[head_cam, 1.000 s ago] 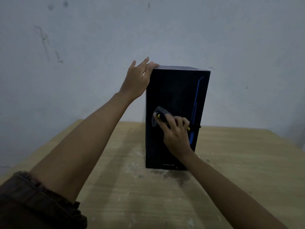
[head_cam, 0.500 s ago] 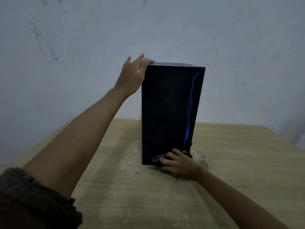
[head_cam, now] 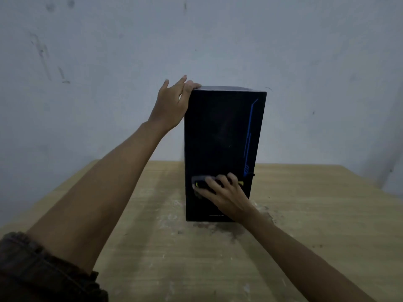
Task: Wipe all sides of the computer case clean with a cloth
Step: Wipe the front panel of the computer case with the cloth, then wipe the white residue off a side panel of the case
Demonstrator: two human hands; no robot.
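Black computer case (head_cam: 220, 131) stands upright on wooden table (head_cam: 316, 203). R hand (head_cam: 226, 197), fingers curled over wadded grey cloth (head_cam: 199, 180), presses it to lower part of case front; cloth pokes out past fingertips twd case's L edge. L hand (head_cam: 171, 105) rests on case's top L corner, fingers straight, thumb over top edge.

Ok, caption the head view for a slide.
Left hand steadies the upright computer case at its top corner; right hand holds a cloth low against its front.

Dark brown sleeve (head_cam: 32, 269), rolled into thick folds on left arm (head_cam: 104, 192); right forearm (head_cam: 305, 256) bare
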